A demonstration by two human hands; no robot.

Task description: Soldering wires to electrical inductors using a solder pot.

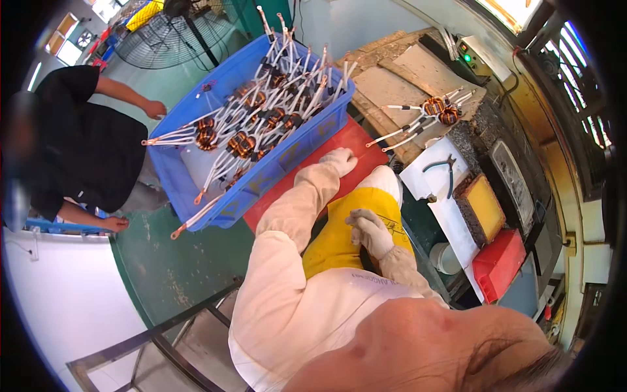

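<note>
From the head view, the left hand [339, 159], gloved in pale fabric, is seen laid flat on a red board [356, 140] just beside the blue crate [225, 78], its grip spread wide and holding nothing. The right hand [369, 230] is rested on a yellow sheet [339, 242] at the lap, fingers loosely curled; whether anything is pinched there cannot be told. The crate is heaped with copper-wound coils [240, 144] whose white-sleeved leads jut over the rim. Two more coils [439, 110] are left lying on the worn tabletop [398, 78], well apart from both hands, with pliers [444, 171] on a white sheet nearby. A person in black [91, 150] is seated at the crate's far side. A snag is judged likely: overhanging leads could be caught by a sleeve, and coils dragged out.
</note>
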